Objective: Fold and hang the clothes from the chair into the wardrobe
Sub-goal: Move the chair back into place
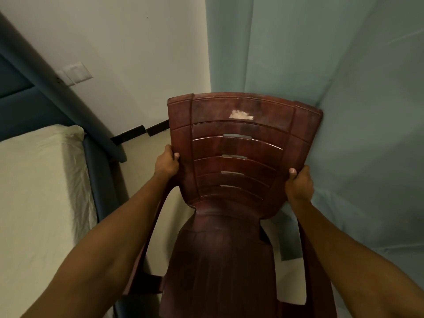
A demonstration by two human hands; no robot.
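Note:
A dark red-brown plastic chair (231,171) fills the middle of the head view, its slatted backrest facing me and its top edge close to the curtain. My left hand (165,165) grips the left edge of the backrest, thumb on the front. On the right edge, my right hand (299,184) grips the backrest the same way. No clothes lie on the chair's seat or back. No wardrobe is in sight.
A bed with a white sheet (41,191) and a blue frame (101,175) stands at the left. A pale blue curtain (344,111) hangs behind and right of the chair. The white wall (137,65) carries a switch plate (74,73).

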